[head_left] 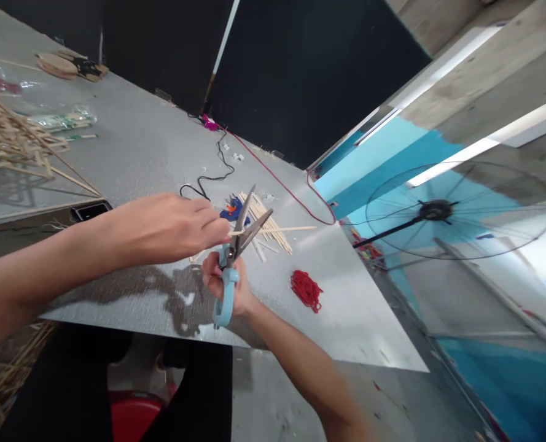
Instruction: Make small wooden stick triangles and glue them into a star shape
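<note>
My left hand pinches a thin wooden stick that points out to the right, level above the table. My right hand grips light-blue-handled scissors, their blades spread around the stick near my left fingertips. Behind the blades a bundle of similar sticks lies on the silver table next to a blue glue gun.
A pile of red rubber bands lies right of my hands. Black and red cords cross the table. A stick framework sits at far left. A standing fan is beyond the table's right edge.
</note>
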A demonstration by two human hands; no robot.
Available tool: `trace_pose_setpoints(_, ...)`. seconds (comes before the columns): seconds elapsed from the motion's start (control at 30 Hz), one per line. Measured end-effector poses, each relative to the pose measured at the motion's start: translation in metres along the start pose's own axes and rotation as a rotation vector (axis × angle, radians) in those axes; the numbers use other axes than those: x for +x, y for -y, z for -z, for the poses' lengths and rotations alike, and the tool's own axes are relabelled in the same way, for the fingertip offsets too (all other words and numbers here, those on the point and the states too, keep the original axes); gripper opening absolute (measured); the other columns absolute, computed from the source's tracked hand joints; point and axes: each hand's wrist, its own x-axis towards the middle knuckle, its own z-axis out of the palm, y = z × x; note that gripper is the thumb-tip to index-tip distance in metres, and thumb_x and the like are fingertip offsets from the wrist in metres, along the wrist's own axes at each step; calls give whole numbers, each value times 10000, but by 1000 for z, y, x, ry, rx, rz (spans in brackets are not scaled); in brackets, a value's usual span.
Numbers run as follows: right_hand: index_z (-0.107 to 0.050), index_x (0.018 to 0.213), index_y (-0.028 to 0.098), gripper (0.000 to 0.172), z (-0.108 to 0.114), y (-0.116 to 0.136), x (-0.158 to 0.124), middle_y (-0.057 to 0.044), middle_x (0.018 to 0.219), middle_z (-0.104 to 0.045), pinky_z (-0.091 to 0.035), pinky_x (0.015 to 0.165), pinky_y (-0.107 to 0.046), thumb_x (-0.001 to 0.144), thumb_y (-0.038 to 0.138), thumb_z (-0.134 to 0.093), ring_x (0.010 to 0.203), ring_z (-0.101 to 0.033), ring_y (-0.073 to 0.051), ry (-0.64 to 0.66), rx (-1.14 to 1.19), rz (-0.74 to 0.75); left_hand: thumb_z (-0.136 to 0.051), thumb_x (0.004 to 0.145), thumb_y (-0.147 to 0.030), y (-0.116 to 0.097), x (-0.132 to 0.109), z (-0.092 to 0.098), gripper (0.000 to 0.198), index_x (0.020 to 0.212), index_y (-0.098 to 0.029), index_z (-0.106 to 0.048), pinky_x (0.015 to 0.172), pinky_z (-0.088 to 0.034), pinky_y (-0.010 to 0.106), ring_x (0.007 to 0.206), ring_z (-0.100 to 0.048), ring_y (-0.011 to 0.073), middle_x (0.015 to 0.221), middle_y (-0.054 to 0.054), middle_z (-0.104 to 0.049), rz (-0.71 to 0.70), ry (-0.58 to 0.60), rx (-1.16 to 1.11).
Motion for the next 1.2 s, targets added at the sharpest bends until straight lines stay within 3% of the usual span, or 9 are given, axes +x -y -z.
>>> trace_pose_setpoints(0.17, -555, 713, 227, 385, -2, 8, 5, 40, 629, -477, -335, 527, -287, 783, 492, -825, 561, -386, -115, -10, -48, 72, -373, 1135, -321, 4, -1, -11, 412, 830, -199, -622, 542, -387, 270, 588, -515, 156, 697, 22, -592, -7, -109, -36)
trace_pose_setpoints(0.37, -657, 873, 241, 330, 0, 6, 4, -5, 745, -640, -513, 628, -332, 861, 528, -819, 672, -571, -170, 83, 71, 168, -326, 1135, -376, 2, -1, -11, 453, 804, -215, -591, 524, -388, 265, 553, -518, 147, 659, 12, -580, 18, -116, -156)
trace_pose_setpoints(0.57, -636, 838, 243, 412, 3, -2, 12, -3, 770, -662, -549, 710, -362, 801, 600, -838, 693, -597, -176, -75, 68, 185, -344, 1130, -451, 4, -4, -19, 475, 757, -232, -540, 489, -343, 287, 470, -434, 134, 580, -21, -479, 44, -314, -329)
trace_pose_setpoints(0.67, -610, 803, 232, 454, 19, 7, 18, 13, 698, -610, -514, 677, -337, 773, 635, -819, 650, -564, -166, -225, -68, 73, -334, 1127, -531, 7, -6, -36, 509, 780, -222, -540, 505, -341, 272, 495, -428, 120, 604, -19, -491, 259, -464, -515)
trace_pose_setpoints(0.73, -622, 825, 220, 435, 39, 21, 17, 15, 664, -590, -468, 621, -312, 819, 638, -744, 610, -533, -160, -189, -291, -94, -327, 1118, -591, 8, -6, -48, 563, 749, -218, -530, 492, -320, 258, 502, -393, 116, 588, -28, -447, 428, -529, -762)
trace_pose_setpoints(0.8, -631, 843, 202, 352, 65, 38, 8, -15, 709, -636, -446, 624, -300, 872, 546, -697, 642, -561, -171, -55, -639, -228, -387, 1075, -676, 9, -4, -56, 582, 735, -222, -517, 453, -251, 246, 466, -296, 104, 546, -63, -347, 551, -516, -1068)
trace_pose_setpoints(0.9, -678, 911, 161, 146, 101, 62, -14, -144, 971, -757, -445, 723, -317, 912, 290, -608, 848, -674, -238, 84, -1414, -369, -499, 963, -806, 8, -1, -62, 634, 710, -225, -508, 438, -190, 237, 447, -228, 90, 516, -86, -285, 677, -496, -1296)
trace_pose_setpoints(1.03, -724, 909, 124, 141, 127, 81, -39, -237, 1056, -767, -457, 758, -347, 843, 220, -646, 961, -712, -329, 126, -1523, -503, -540, 911, -847, 6, -2, -64, 666, 695, -217, -513, 461, -197, 240, 465, -233, 89, 524, -78, -297, 704, -432, -1318)
trace_pose_setpoints(1.2, -696, 724, 170, 225, 138, 91, -33, -95, 735, -729, -463, 639, -308, 865, 344, -690, 645, -652, -212, 271, -1405, -649, -427, 1002, -760, 9, -11, -74, 617, 745, -211, -542, 529, -238, 266, 537, -280, 119, 588, -57, -323, 665, -361, -1128)
